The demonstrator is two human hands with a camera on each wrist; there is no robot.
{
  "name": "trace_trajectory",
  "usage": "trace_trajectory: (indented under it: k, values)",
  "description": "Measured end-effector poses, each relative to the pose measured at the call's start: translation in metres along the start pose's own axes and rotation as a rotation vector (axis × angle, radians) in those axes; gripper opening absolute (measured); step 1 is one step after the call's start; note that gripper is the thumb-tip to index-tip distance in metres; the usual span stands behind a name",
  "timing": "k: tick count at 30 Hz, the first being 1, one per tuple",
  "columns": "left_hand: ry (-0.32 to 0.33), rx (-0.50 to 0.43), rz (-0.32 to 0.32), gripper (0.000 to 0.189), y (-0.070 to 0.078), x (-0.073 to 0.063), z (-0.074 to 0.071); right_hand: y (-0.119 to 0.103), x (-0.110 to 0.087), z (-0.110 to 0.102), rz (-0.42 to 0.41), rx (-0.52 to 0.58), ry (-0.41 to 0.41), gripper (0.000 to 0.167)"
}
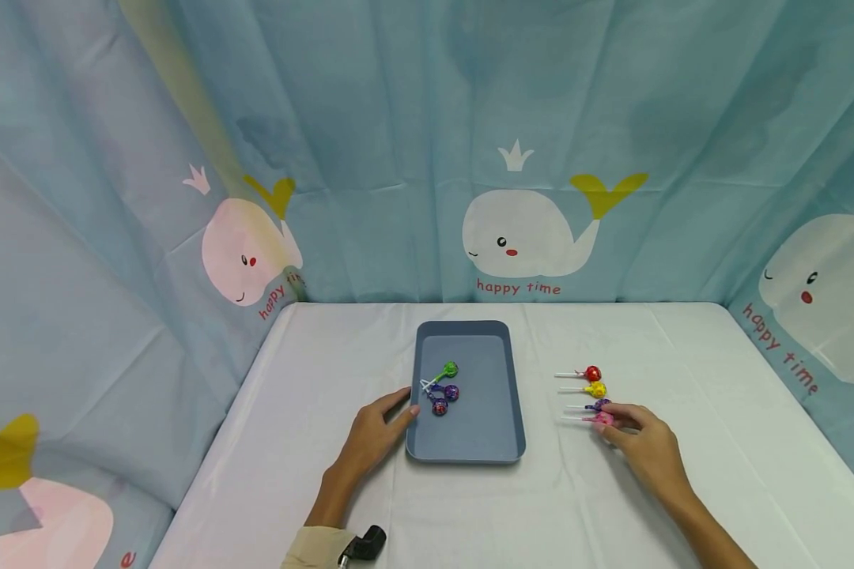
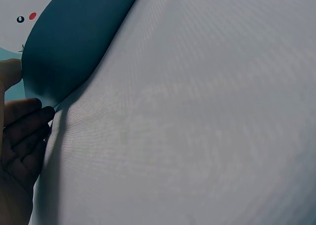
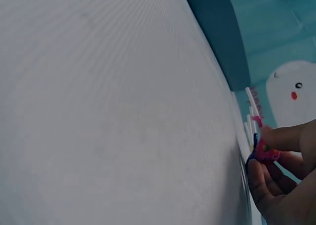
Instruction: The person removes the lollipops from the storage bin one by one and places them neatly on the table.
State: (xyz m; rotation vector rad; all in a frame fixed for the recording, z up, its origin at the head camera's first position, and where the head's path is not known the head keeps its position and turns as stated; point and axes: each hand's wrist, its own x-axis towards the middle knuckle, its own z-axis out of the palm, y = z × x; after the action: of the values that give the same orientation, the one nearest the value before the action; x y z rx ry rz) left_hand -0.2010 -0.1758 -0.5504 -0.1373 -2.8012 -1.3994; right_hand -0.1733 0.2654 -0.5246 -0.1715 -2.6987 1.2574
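Note:
My left hand holds the left rim of a grey-blue tray, thumb over the edge and fingers along its side. In the tray lie a green lollipop and two purple lollipops, their sticks crossing at the left. On the right, my right hand pinches the wrapped head of a pink lollipop between thumb and fingers. A purple lollipop lies right at the fingertips. The right wrist view shows the pink lollipop under my thumb, its white stick pointing away.
Beyond the right hand, a yellow lollipop and a red lollipop lie in a row, sticks to the left. A white cloth covers the table. Blue curtains with whale prints stand behind and beside it.

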Motion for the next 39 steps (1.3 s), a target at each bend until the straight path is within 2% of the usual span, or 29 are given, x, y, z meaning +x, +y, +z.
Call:
trace_trajectory:
  k: [13,23,39]
  values:
    - [0.007,-0.035,-0.02,0.061,0.002,-0.0002,0.0005,0.0072,0.0004,-0.0069,0.016,-0.063,-0.031,0.04]
    - [0.011,-0.034,-0.008,0.062,0.0022,-0.0005,0.001,0.0102,0.0025,-0.0072,0.027,-0.118,-0.066,0.04]
    - [0.014,-0.022,0.003,0.061,0.001,-0.0001,0.0005,0.0047,0.002,-0.0093,0.02,-0.098,-0.046,0.044]
